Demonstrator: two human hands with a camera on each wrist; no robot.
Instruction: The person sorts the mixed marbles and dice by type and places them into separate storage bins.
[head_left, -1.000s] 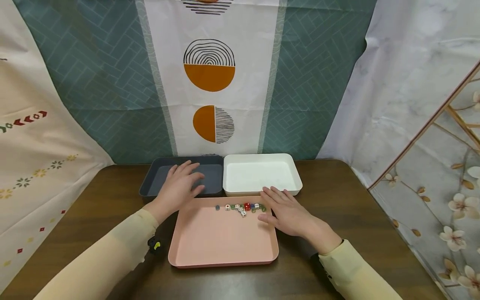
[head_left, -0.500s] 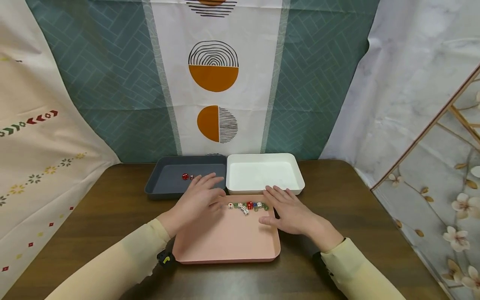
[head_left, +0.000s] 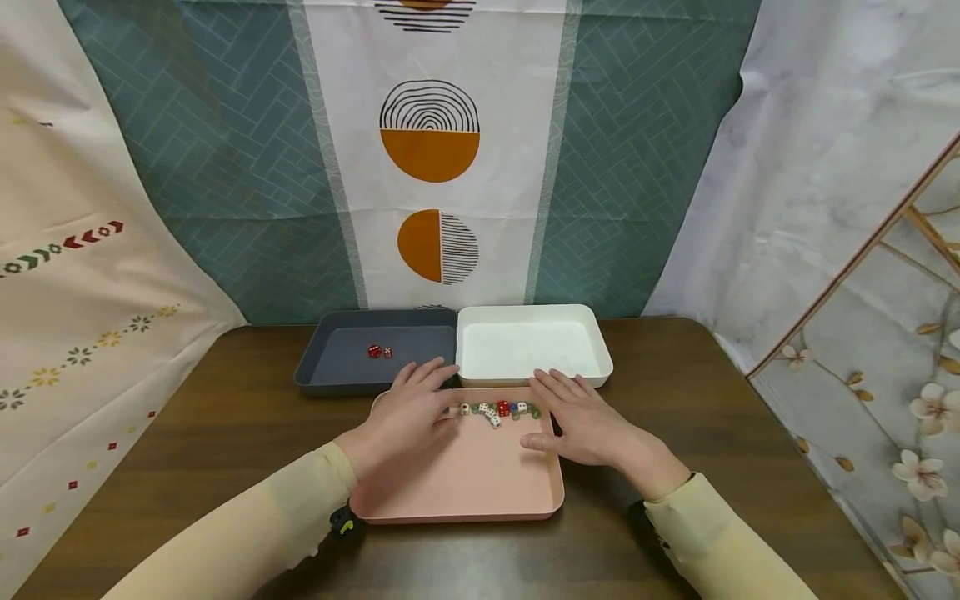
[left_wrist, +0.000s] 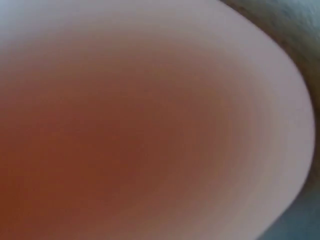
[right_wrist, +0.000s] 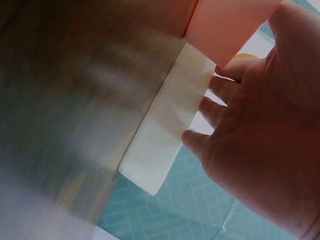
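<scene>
A pink tray lies in front of me with a short row of small dice along its far edge, white, red, green and blue. My left hand reaches over the tray's far left corner, fingers stretched out, tips at the left end of the row. The right hand lies flat on the tray's right rim beside the other end of the row, holding nothing. Behind, two red dice sit in a dark grey tray. The left wrist view is only a pink blur of the tray.
A white tray stands beside the grey one, touching the pink tray's far edge; its side shows past my right hand. All rest on a dark wooden table. Patterned cloth hangs close behind and to both sides.
My left hand drew back from over the grey tray to the pink tray's far left corner, uncovering two red dice in the grey tray. The right hand stayed put.
</scene>
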